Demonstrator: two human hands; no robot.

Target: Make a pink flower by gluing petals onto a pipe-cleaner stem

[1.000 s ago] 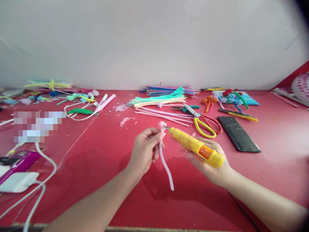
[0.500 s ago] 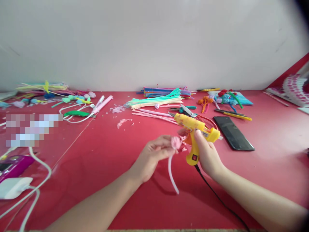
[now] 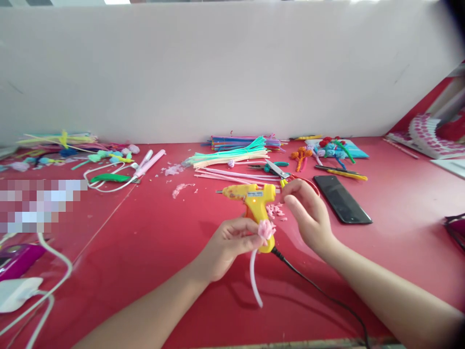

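Note:
My left hand [image 3: 228,245] is closed, pinching a small pink fuzzy flower [image 3: 266,229] between thumb and fingers. From the flower a pale pipe cleaner stem [image 3: 254,281] hangs down. Directly behind it is a yellow glue gun [image 3: 256,196], nozzle pointing left, its grip partly covered by the flower. A small light glows on its body, and a black cord [image 3: 308,281] trails toward me. My right hand [image 3: 308,211] is empty, thumb and fingers apart and curved, close to the red handles of the scissors [image 3: 278,169]. Pink snippets [image 3: 276,211] lie between the hands.
Bundles of mint and cream pipe cleaners [image 3: 232,155] lie at the back, with pliers [image 3: 271,166] nearby. A black phone [image 3: 342,199] rests on the right. To the left are a pink corded tool [image 3: 149,164], a green object [image 3: 111,178] and white cables [image 3: 60,254].
My right hand has let go of the glue gun, which is now farther left, behind the flower. The flower remains in my left hand. The whole view has shifted slightly.

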